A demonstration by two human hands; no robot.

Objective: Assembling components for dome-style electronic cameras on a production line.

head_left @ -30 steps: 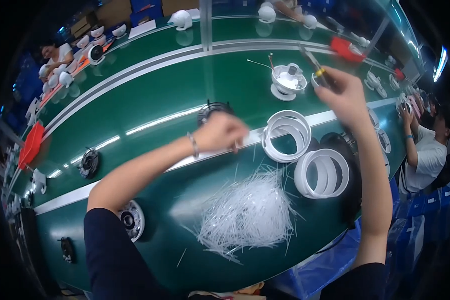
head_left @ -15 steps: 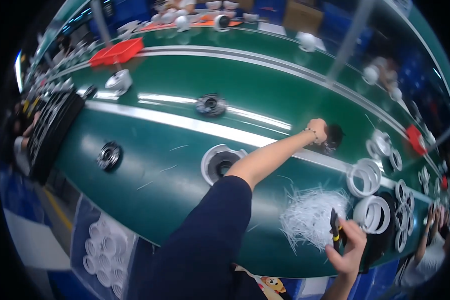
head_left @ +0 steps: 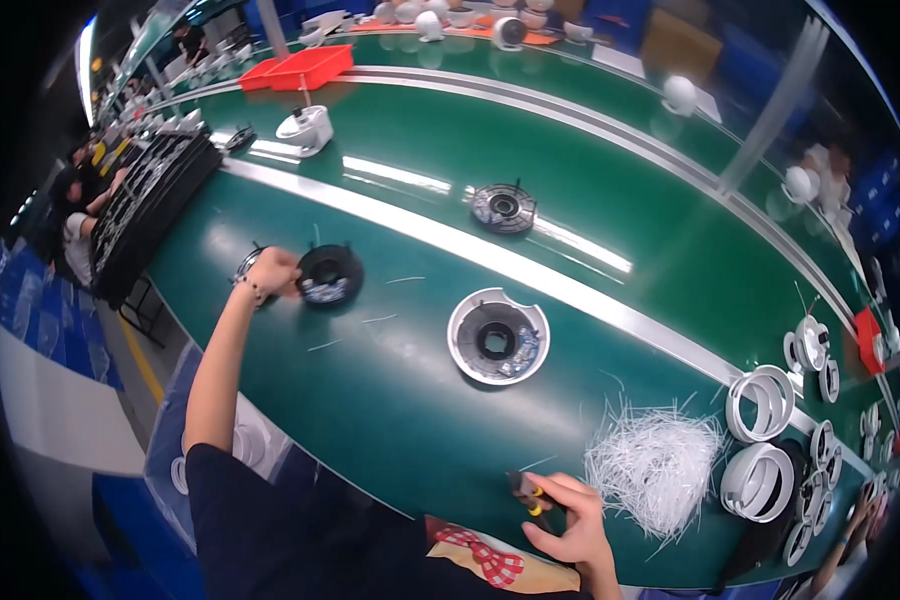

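A person in dark sleeves works over a green bench point(head_left: 395, 405). Assembly looks part-way along: near the bench's middle, a white ring housing point(head_left: 455, 338) already has a black round insert point(head_left: 497, 341) seated in it, while two white rings point(head_left: 738, 408) near the right end show none and seem still to be filled. Toward the left end, a loose black round part point(head_left: 332, 272) lies flat, dark and ring-shaped with a central hub and clear, glossy material along its near side. The left hand point(head_left: 271, 270) is at its left edge, fingers bunched; whether they grip it cannot be told. Close to the near edge, the right hand point(head_left: 576, 525) holds yellow-banded cutters point(head_left: 533, 497), beside a heap of thin white strips point(head_left: 655, 455)
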